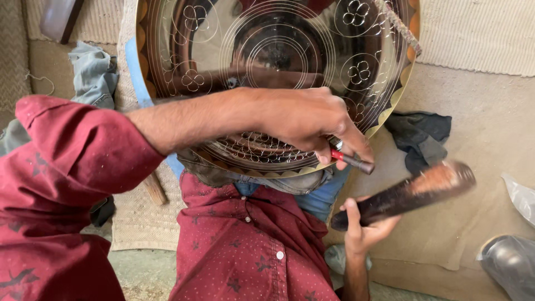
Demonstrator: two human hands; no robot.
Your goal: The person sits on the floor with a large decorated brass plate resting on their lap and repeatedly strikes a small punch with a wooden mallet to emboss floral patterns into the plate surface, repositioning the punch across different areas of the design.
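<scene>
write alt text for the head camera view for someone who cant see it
A person in a dark red shirt works on a large shiny engraved metal plate propped against their lap. The left hand presses a small red-handled tool to the plate's lower rim, and the right hand holds a dark wooden mallet, blurred. Cloths lie on the floor.

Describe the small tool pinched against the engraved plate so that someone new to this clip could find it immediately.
Start from the large round engraved metal plate filling the top of the view. At its lower right rim, the left hand pinches a short chisel with a red band and a dark tip. It is far thinner than the blurred dark wooden mallet gripped by the right hand below.
</scene>
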